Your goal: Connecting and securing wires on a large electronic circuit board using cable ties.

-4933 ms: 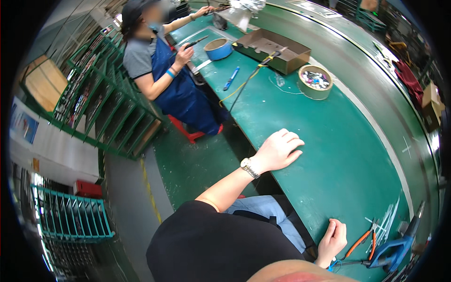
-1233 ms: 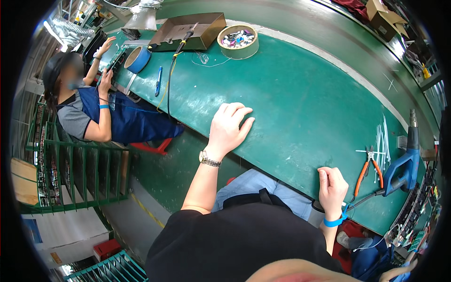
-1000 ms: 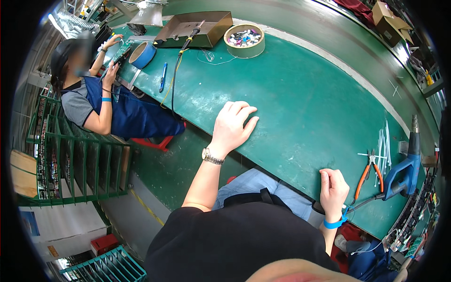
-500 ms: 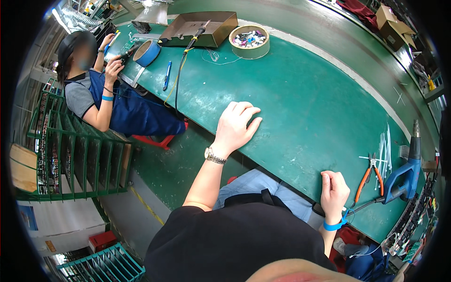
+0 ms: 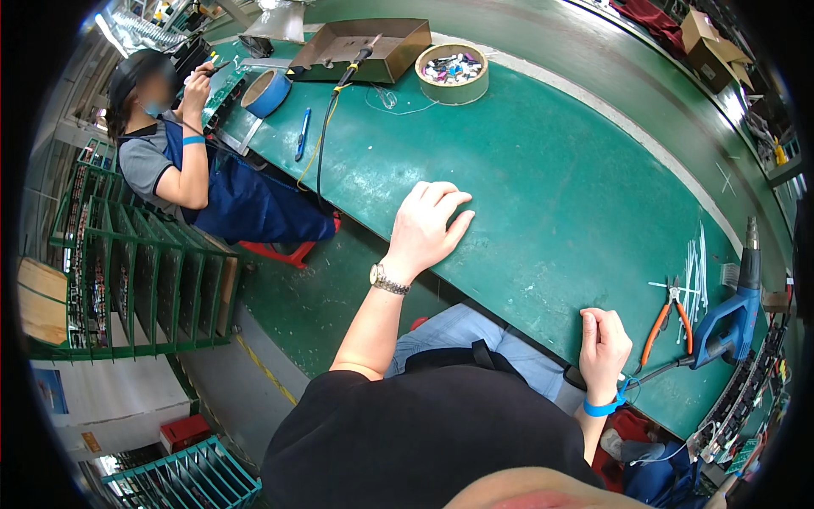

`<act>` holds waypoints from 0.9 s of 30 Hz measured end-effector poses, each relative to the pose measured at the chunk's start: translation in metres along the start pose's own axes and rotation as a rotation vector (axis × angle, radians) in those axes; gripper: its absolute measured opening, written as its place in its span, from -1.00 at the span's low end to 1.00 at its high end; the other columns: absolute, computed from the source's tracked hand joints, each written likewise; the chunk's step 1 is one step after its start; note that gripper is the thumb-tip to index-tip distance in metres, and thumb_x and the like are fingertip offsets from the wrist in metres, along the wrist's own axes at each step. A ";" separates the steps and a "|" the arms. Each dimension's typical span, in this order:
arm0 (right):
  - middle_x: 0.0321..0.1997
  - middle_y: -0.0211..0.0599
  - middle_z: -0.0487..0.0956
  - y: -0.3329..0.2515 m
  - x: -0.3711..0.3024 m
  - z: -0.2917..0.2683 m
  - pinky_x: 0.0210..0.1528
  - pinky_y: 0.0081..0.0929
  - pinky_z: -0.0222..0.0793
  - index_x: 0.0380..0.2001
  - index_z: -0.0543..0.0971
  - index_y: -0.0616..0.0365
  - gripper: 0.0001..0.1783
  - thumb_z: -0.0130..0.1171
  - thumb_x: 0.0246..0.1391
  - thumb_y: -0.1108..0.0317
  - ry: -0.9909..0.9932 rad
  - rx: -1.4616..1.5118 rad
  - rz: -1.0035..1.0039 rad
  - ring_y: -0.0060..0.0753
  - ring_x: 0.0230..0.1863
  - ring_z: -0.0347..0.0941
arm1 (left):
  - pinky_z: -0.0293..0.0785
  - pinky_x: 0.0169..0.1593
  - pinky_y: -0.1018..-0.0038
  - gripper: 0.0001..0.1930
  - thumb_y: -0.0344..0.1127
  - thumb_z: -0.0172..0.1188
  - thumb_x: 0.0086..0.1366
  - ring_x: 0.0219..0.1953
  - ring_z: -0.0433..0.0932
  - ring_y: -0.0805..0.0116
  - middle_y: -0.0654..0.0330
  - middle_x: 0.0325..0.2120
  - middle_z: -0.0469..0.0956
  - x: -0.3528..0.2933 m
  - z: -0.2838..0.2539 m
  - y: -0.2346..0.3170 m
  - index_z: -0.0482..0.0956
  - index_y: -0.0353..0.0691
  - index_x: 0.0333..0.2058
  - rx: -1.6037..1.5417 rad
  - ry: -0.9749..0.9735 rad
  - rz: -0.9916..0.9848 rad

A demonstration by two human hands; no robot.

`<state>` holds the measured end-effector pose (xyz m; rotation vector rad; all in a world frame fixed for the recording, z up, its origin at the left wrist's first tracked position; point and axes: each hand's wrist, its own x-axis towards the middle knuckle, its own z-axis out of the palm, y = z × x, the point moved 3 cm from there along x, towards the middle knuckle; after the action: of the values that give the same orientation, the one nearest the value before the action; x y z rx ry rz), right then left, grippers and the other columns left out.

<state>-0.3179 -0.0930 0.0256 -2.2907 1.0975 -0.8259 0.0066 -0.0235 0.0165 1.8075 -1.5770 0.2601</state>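
My left hand lies palm down on the green table near its front edge, fingers apart and holding nothing. A metal-band watch is on that wrist. My right hand rests at the table edge farther right with its fingers curled in; I see nothing in it. A blue band circles the right wrist. Nearest to this hand are orange-handled cutting pliers, with white cable ties beside them. Right of these stands a blue heat gun, nozzle up.
A round tub of small parts, an open brown box, a blue tape roll and a blue pen-shaped tool lie toward the far left. A black cable crosses there. A co-worker sits at left beside green racks.
The co-worker's arms have shifted, with one hand raised nearer the face and holding a thin dark tool. My own hands have stayed in place.
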 end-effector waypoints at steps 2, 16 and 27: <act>-0.50 -0.24 0.50 0.000 0.000 0.000 -0.48 -0.41 0.26 -0.35 0.64 0.20 -0.86 0.21 0.30 0.40 -0.008 0.001 0.003 -0.33 -0.56 0.39 | 0.53 -0.13 0.27 -0.79 -0.35 0.43 0.13 -0.21 0.56 0.12 0.17 -0.26 0.61 0.000 0.000 0.000 0.67 -0.16 -0.23 -0.001 0.003 0.001; -0.52 -0.25 0.48 0.000 -0.002 0.000 -0.51 -0.38 0.27 -0.36 0.64 0.15 -0.94 0.26 0.23 0.45 0.011 -0.001 0.002 -0.26 -0.58 0.39 | 0.55 -0.12 0.28 -0.78 -0.33 0.41 0.14 -0.20 0.55 0.15 0.21 -0.26 0.59 -0.001 0.000 0.001 0.65 -0.15 -0.23 0.010 -0.013 0.006; -0.53 -0.25 0.47 -0.001 0.000 0.000 -0.51 -0.39 0.26 -0.36 0.64 0.15 -0.94 0.28 0.21 0.44 0.004 0.002 0.013 -0.27 -0.59 0.37 | 0.54 -0.11 0.27 -0.78 -0.33 0.44 0.13 -0.19 0.56 0.14 0.19 -0.23 0.61 -0.002 0.001 0.000 0.67 -0.15 -0.23 0.012 -0.033 -0.021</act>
<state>-0.3177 -0.0925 0.0260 -2.2788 1.1126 -0.8266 0.0063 -0.0226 0.0151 1.8454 -1.5812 0.2313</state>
